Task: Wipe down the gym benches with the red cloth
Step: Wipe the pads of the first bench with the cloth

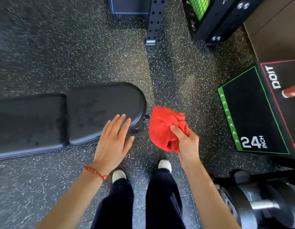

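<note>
A black padded gym bench [87,109] lies across the left half of the view, its rounded end pointing right, with a second pad [28,121] behind a gap. My right hand [184,139] grips the bunched red cloth [163,124] in the air just right of the bench's rounded end, apart from the pad. My left hand [113,139] is held flat with straight fingers, the fingertips over the near corner of the bench end. Whether it touches the pad cannot be told.
Speckled black rubber floor [184,71] all around. A black plyo box marked "24 INCH" [254,113] stands at right, a perforated rack upright [154,22] at the top, dumbbells [252,204] at lower right. My two feet [141,169] stand below the bench end.
</note>
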